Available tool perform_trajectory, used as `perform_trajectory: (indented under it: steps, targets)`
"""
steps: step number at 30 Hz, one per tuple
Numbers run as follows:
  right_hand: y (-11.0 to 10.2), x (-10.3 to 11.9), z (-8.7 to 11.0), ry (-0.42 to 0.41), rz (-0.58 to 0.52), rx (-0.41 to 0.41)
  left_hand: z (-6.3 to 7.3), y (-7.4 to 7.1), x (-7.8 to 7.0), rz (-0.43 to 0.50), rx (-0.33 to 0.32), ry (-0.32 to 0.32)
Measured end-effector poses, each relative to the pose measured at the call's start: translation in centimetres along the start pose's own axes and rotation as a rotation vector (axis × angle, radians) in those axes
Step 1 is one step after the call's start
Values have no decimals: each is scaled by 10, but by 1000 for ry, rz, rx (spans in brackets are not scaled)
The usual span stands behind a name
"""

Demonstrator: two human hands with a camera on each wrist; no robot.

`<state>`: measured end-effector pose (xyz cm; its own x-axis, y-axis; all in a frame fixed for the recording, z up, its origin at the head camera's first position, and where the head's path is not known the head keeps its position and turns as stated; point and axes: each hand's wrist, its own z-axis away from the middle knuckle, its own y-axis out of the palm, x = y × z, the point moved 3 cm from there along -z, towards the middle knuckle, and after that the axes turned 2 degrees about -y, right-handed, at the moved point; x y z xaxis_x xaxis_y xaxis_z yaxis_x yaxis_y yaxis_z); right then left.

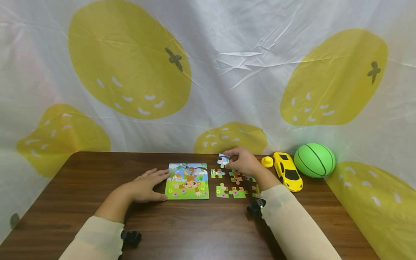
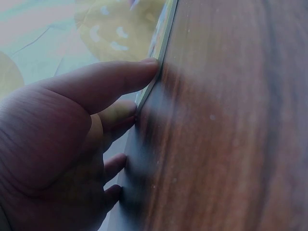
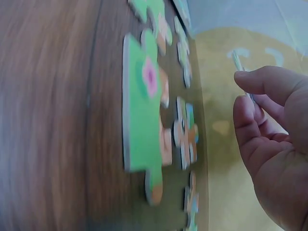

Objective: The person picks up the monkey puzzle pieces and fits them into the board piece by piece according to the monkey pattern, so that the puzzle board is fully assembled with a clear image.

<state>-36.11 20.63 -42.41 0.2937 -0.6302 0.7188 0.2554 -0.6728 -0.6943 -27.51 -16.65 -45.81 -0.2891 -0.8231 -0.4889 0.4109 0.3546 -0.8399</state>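
A square monkey picture board [image 1: 187,181] lies flat on the wooden table. Along its left side rests my left hand [image 1: 146,186], fingers spread, with thumb and fingertips touching the edge; the left wrist view shows the thumb [image 2: 130,77] against the board's thin side. My right hand [image 1: 243,160] pinches a blue-and-white jigsaw piece [image 1: 222,159] between thumb and fingers, raised above the table. In the right wrist view that piece [image 3: 237,61] appears only as a thin edge. Beneath the right hand lie several loose jigsaw pieces, among them a green one with a pink flower [image 3: 139,106].
To the right stand a small yellow rubber duck [image 1: 267,161], a yellow toy car [image 1: 287,171] and a green ball [image 1: 314,160] with black lines. A white curtain [image 1: 224,83] with yellow fruit prints hangs behind the table [image 1: 182,231].
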Motion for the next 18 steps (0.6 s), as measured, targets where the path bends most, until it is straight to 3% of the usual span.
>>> perform_trajectory:
  steps: [8,18]
  targets:
    - [22,16,-11,-61,-44,52,1,-1,0,-10,-3,3]
    - [49,32,-20,-56,-79,101,4,-2,-1,-2,6,3]
